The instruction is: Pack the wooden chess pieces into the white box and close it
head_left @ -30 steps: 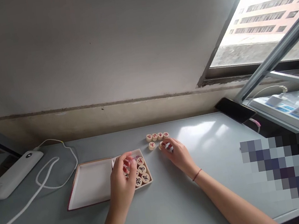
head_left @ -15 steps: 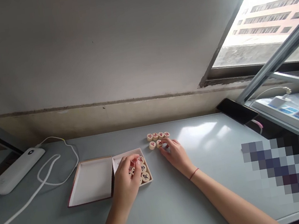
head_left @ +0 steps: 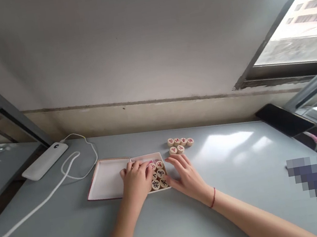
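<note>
A small open box (head_left: 145, 158) holds several round wooden Chinese chess pieces (head_left: 161, 173), with black or red characters on top. Its lid (head_left: 108, 178) lies folded out flat to the left. My left hand (head_left: 136, 180) reaches over the box from the left, thumb and forefinger closed at the edge of a red-marked piece (head_left: 153, 166); its other fingertips are partly hidden. At the box's right side is my right hand (head_left: 187, 176), thumb and fingers apart, holding nothing. Beyond it, more red-marked pieces (head_left: 177, 142) stand on the table in two short rows.
A white power bank (head_left: 45, 161) with a looped white cable (head_left: 40, 207) lies at the left. A dark phone (head_left: 285, 118) rests at the back right near a metal post. The wall (head_left: 146, 114) runs along the table's far edge.
My right hand has let go of the piece in the front row and come back to the box's right side. My left hand has lowered over the box. The view has shifted.
</note>
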Tool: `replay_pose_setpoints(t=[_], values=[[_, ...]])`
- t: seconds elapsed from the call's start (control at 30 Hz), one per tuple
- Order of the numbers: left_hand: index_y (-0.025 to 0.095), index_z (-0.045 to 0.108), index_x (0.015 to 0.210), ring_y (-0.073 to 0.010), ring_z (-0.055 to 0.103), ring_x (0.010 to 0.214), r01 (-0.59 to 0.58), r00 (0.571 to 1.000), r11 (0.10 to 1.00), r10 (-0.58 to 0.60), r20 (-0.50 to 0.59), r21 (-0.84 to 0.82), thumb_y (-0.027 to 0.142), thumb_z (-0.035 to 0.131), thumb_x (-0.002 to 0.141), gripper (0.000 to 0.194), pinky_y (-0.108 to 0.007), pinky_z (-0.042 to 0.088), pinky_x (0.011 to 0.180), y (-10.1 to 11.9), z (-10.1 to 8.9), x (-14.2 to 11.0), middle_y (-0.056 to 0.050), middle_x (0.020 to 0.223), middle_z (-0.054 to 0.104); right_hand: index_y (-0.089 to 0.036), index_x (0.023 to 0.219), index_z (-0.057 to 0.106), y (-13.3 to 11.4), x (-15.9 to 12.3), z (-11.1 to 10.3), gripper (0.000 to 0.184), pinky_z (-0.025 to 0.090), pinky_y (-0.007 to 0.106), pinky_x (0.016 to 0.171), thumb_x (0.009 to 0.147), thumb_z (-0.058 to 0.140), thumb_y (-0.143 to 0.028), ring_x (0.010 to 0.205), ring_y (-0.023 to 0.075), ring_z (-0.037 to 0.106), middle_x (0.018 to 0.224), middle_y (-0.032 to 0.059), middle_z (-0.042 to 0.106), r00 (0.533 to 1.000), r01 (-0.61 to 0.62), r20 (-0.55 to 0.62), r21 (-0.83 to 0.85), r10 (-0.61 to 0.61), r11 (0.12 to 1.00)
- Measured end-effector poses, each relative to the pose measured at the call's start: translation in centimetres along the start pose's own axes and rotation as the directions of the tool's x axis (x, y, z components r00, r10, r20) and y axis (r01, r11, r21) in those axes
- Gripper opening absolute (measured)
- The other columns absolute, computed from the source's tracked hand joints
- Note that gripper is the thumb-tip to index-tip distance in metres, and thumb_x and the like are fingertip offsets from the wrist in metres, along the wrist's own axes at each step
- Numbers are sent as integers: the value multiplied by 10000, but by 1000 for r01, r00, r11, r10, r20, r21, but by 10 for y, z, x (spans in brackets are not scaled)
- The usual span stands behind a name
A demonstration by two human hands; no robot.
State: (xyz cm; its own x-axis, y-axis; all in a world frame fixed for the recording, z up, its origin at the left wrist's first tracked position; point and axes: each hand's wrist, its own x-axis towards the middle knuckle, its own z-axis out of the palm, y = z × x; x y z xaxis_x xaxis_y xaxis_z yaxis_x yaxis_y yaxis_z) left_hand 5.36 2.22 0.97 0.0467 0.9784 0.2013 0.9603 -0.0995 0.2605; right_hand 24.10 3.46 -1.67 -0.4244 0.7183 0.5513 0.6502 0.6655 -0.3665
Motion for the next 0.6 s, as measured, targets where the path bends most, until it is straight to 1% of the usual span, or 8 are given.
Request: replay_pose_setpoints(t=[0.1, 0.2, 0.43, 0.6], values=[[243, 704, 923, -287, 563, 989, -5, 1000, 1000, 4, 30, 26, 295, 465, 930, 244, -416, 383, 778, 3, -3, -1, -64, 984, 697, -181, 1225, 455, -9, 6, 5, 490, 476, 457, 888, 794, 603, -363, 1062, 291, 504, 1186, 141, 552, 990, 105, 84, 54, -109, 993], [233, 694, 901, -287, 554, 992, 4, 999, 1000, -5, 51, 15, 295, 472, 928, 232, -410, 371, 776, 4, -3, -1, -64, 973, 695, -170, 1226, 458, -12, 13, 10, 532, 466, 463, 904, 784, 607, -426, 1094, 303, 490, 1202, 149, 551, 980, 153, 117, 88, -162, 984], [215, 655, 878, -272, 559, 997, 50, 998, 994, -45, 49, -96, 284, 514, 895, 158, -399, 341, 797, 6, -3, -1, -61, 944, 704, -171, 1245, 445, -7, 16, 14, 523, 429, 487, 961, 825, 576, -453, 1164, 312, 456, 1230, 150, 541, 971, 178, 137, 118, -193, 977], [213, 623, 793, -230, 602, 893, 94, 995, 985, -90, 33, -145, 284, 536, 869, 136, -389, 311, 801, 9, -3, -1, -17, 784, 709, -183, 1230, 452, -2, 12, 13, 473, 438, 491, 953, 860, 544, -462, 1176, 311, 448, 1248, 149, 527, 978, 133, 140, 147, -154, 980]])
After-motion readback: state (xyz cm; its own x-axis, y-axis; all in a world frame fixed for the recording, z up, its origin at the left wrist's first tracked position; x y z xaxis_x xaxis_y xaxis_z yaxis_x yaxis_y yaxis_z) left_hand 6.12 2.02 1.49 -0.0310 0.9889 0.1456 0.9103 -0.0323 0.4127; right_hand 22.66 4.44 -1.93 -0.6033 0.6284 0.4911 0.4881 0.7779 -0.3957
